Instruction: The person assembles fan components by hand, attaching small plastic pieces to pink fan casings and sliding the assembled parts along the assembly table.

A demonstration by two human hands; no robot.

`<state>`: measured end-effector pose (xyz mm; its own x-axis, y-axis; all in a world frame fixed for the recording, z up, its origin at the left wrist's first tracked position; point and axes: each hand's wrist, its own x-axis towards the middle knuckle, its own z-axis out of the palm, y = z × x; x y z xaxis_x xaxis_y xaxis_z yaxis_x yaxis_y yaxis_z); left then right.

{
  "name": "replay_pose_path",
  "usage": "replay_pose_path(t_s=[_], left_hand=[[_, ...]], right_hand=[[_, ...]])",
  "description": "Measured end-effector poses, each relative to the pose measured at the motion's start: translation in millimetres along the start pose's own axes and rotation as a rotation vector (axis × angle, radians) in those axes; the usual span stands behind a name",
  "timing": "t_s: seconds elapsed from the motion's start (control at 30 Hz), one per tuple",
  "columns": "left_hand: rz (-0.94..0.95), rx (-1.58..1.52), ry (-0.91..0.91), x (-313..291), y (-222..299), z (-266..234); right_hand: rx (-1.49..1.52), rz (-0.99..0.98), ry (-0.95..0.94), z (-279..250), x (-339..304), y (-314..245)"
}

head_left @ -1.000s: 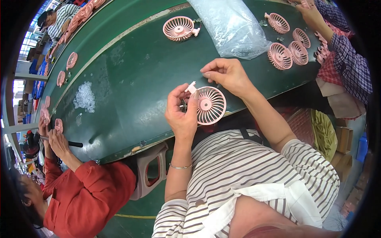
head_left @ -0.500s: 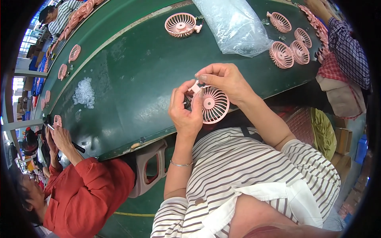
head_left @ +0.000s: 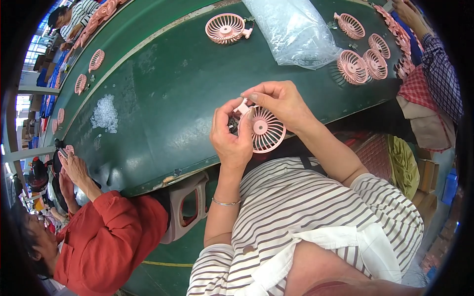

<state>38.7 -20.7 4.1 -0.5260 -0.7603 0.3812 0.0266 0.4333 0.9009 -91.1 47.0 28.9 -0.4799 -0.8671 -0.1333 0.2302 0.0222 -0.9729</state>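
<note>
A round pink fan guard [head_left: 269, 129] with radial slats is held over the table's near edge. My left hand [head_left: 231, 132] grips it at the left, its thumb lying on the slats near the pale pink mount [head_left: 242, 107]. Small dark parts [head_left: 233, 124] show beside the left palm, too hidden to name. Above the mount, my right hand [head_left: 281, 101] pinches with thumb and forefinger at the mount's top. Whatever lies between those fingertips is too small to make out.
On the green table [head_left: 168, 93] lie a pink fan guard [head_left: 225, 29], a clear plastic bag [head_left: 296, 34], several guards [head_left: 353, 67] at right and a heap of small clear pieces [head_left: 104, 114]. A person in red [head_left: 108, 232] works at left. Another person's checked sleeve [head_left: 441, 69] is at right.
My hands and the fan guard stay almost in place, with only slight finger movement. At left, the person in red has shifted their hands; the person at right has moved an arm.
</note>
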Motion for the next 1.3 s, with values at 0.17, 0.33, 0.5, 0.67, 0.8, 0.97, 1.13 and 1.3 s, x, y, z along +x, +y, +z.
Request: replay_pose_path(t_s=[0.17, 0.33, 0.5, 0.67, 0.8, 0.97, 1.13, 1.3], left_hand=[[-0.016, 0.007, 0.053, -1.3, -1.0, 2.9], [0.013, 0.053, 0.053, 2.1, 3.5, -0.6], [0.074, 0.125, 0.04, 3.5, 1.5, -4.0], [-0.013, -0.034, 0.09, 1.6, -0.5, -3.2], [-0.069, -0.089, 0.078, 2.0, 1.6, -3.8], [-0.003, 0.002, 0.079, 0.6, -15.1, -8.7], [0.101, -0.017, 0.035, 3.7, -16.2, -7.5], [0.015, -0.097, 0.041, 1.5, -8.9, -6.1]], right_hand=[[-0.49, -0.451, 0.103, 7.6, -9.0, 7.9], [-0.861, -0.831, 0.176, 16.2, -22.4, 7.4], [-0.813, -0.879, 0.137, 18.1, -16.5, 7.2], [-0.817, -0.841, 0.025, 12.9, -13.5, 3.3], [-0.513, -0.649, 0.05, 11.1, -14.2, 10.7], [-0.538, -0.647, -0.032, 11.2, -13.7, 9.3], [-0.008, -0.4, -0.307, -9.1, -0.3, 16.2], [-0.052, -0.386, -0.275, -10.6, -3.5, 13.9]])
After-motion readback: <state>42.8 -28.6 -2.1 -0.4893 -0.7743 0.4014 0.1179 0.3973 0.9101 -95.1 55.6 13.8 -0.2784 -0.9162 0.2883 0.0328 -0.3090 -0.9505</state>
